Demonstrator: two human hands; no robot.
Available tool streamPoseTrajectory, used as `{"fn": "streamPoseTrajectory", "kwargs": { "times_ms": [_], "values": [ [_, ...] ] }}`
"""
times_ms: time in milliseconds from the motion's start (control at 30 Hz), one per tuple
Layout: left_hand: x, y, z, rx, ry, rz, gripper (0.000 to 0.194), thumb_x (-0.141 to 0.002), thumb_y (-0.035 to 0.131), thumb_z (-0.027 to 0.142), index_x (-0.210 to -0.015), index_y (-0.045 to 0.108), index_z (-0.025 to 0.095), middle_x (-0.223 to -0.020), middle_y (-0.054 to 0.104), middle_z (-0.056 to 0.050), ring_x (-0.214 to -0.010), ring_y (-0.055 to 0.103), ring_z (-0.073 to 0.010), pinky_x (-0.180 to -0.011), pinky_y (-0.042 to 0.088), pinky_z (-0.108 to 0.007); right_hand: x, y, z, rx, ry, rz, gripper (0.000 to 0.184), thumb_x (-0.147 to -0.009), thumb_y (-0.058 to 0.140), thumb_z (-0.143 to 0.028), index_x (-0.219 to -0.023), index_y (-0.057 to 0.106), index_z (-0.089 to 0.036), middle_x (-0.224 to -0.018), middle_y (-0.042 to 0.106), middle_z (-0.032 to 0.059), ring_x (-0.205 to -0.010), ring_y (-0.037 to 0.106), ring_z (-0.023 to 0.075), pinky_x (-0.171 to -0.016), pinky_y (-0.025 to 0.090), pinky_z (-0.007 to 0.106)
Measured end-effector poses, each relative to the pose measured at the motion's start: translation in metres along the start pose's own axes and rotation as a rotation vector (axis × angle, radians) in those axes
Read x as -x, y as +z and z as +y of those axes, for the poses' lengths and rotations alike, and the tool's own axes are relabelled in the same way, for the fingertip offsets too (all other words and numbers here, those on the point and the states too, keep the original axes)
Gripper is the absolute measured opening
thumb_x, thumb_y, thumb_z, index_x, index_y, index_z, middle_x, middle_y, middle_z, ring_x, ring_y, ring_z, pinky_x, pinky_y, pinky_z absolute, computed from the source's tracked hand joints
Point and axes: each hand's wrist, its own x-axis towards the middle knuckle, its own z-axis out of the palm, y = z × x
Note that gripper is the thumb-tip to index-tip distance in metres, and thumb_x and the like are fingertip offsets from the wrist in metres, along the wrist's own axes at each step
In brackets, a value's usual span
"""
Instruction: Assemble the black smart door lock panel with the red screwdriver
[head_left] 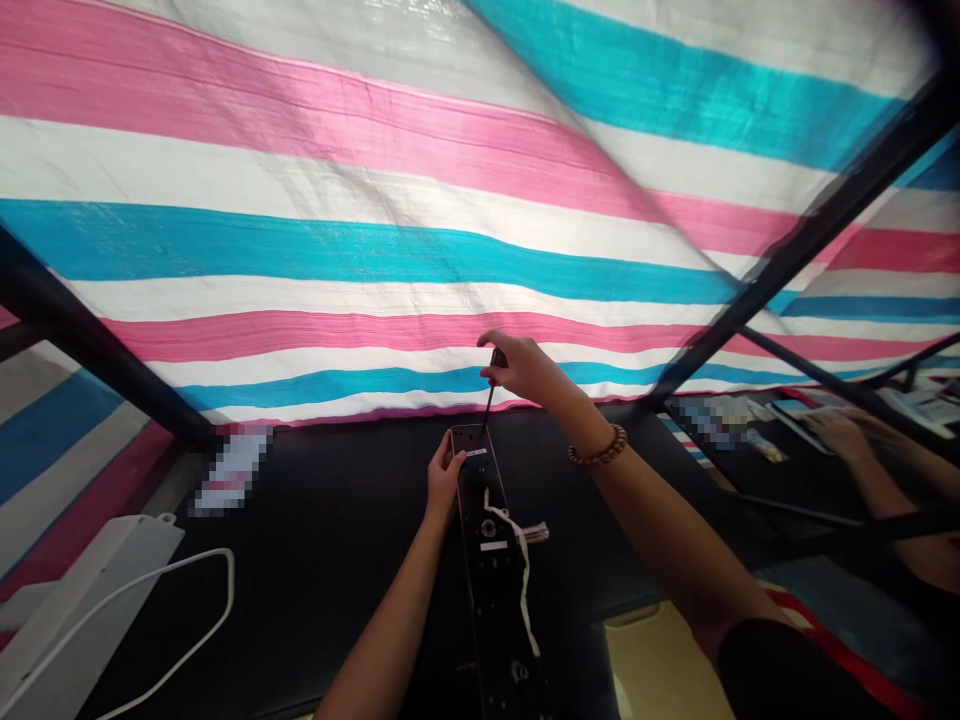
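Observation:
A long black panel (491,560) lies lengthwise on the dark table (322,540), with a white cable (521,570) running along it. My left hand (444,478) grips the panel's left edge near its far end, fingers closed on it. My right hand (525,368), with a bead bracelet on the wrist, is closed round the handle of a screwdriver (491,385). The screwdriver stands nearly upright with its tip down at the panel's far end.
A pink, white and blue striped tarp (420,220) hangs behind the table on black frame bars (810,230). A white box (90,580) with a white cord (187,600) sits at the left. Another person's hand (844,432) works at the right.

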Motion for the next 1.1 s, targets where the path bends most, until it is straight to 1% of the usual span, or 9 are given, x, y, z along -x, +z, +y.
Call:
{"fn": "streamPoseTrajectory", "kwargs": {
  "times_ms": [100,200,333,500,633,833,933,1033,1100],
  "values": [
    [0.001,0.0,0.001,-0.001,-0.004,-0.004,0.088,-0.068,0.083,0.033,-0.147,0.049,0.013,-0.108,0.077,-0.012,-0.089,0.073,-0.0224,-0.08,0.057,-0.03,0.001,0.003,0.0,0.042,0.013,0.03,0.033,-0.086,0.068,-0.029,-0.114,0.054,-0.02,-0.066,0.063,-0.001,-0.065,0.062,0.0182,-0.065,0.041,0.028],
    [0.001,0.0,0.001,-0.002,0.003,-0.013,0.087,-0.069,0.083,0.033,-0.147,0.049,0.013,-0.108,0.077,-0.012,-0.09,0.073,-0.0222,-0.08,0.056,-0.03,0.003,0.006,0.001,0.071,-0.008,0.087,0.035,-0.089,0.062,-0.032,-0.119,0.049,-0.02,-0.079,0.065,0.0033,-0.07,0.06,0.0192,-0.066,0.04,0.029],
    [0.001,-0.001,0.0,-0.002,0.008,-0.012,0.087,-0.068,0.083,0.034,-0.146,0.05,0.014,-0.106,0.077,-0.011,-0.086,0.073,-0.0211,-0.077,0.056,-0.028,0.007,0.006,0.001,0.045,-0.091,0.082,0.032,-0.086,0.054,-0.019,-0.117,0.047,-0.019,-0.099,0.064,0.0091,-0.081,0.06,0.0195,-0.071,0.042,0.03],
    [0.003,0.0,0.002,-0.018,0.006,-0.013,0.087,-0.069,0.081,0.032,-0.147,0.049,0.012,-0.103,0.078,-0.011,-0.083,0.073,-0.0206,-0.074,0.056,-0.028,0.009,0.0,-0.003,-0.035,-0.031,-0.004,0.034,-0.086,0.054,-0.014,-0.119,0.049,-0.02,-0.085,0.066,0.0036,-0.071,0.061,0.0169,-0.069,0.043,0.029],
    [0.002,0.0,0.002,-0.017,0.006,0.002,0.087,-0.068,0.082,0.031,-0.146,0.049,0.011,-0.106,0.077,-0.012,-0.086,0.073,-0.0219,-0.077,0.057,-0.029,0.008,-0.001,-0.005,0.05,0.009,0.059,0.03,-0.084,0.067,-0.02,-0.111,0.055,-0.019,-0.079,0.067,0.0029,-0.075,0.062,0.0188,-0.069,0.04,0.028],
    [0.001,-0.001,0.0,0.006,0.002,-0.013,0.088,-0.068,0.083,0.032,-0.147,0.049,0.012,-0.11,0.076,-0.013,-0.091,0.073,-0.0233,-0.081,0.057,-0.031,0.017,0.002,0.005,0.105,-0.043,0.168,0.024,-0.086,0.069,-0.037,-0.099,0.058,-0.02,-0.084,0.068,0.0053,-0.074,0.061,0.0191,-0.066,0.039,0.028],
    [0.002,0.0,0.001,0.006,0.003,-0.032,0.085,-0.069,0.082,0.033,-0.146,0.05,0.015,-0.108,0.076,-0.012,-0.089,0.073,-0.0229,-0.078,0.057,-0.03,0.034,-0.004,0.026,-0.008,0.014,0.328,0.03,-0.084,0.069,-0.048,-0.094,0.059,-0.021,-0.077,0.068,0.0032,-0.069,0.062,0.0181,-0.067,0.044,0.029],
    [0.003,0.0,0.0,0.001,-0.006,-0.057,0.083,-0.071,0.08,0.033,-0.146,0.049,0.017,-0.105,0.076,-0.011,-0.082,0.073,-0.021,-0.072,0.057,-0.029,0.064,-0.009,0.058,-0.151,0.194,0.671,0.039,-0.08,0.07,-0.056,-0.091,0.059,-0.021,-0.073,0.066,0.0014,-0.066,0.063,0.0176,-0.066,0.048,0.03],
    [0.002,-0.001,-0.001,-0.005,-0.016,-0.072,0.082,-0.072,0.079,0.033,-0.147,0.049,0.018,-0.104,0.076,-0.01,-0.078,0.072,-0.0196,-0.068,0.057,-0.028,0.09,-0.005,0.084,-0.266,0.333,0.802,0.042,-0.079,0.069,-0.06,-0.088,0.058,-0.02,-0.069,0.065,0.0005,-0.057,0.06,0.0159,-0.059,0.049,0.029]
  ]
}}
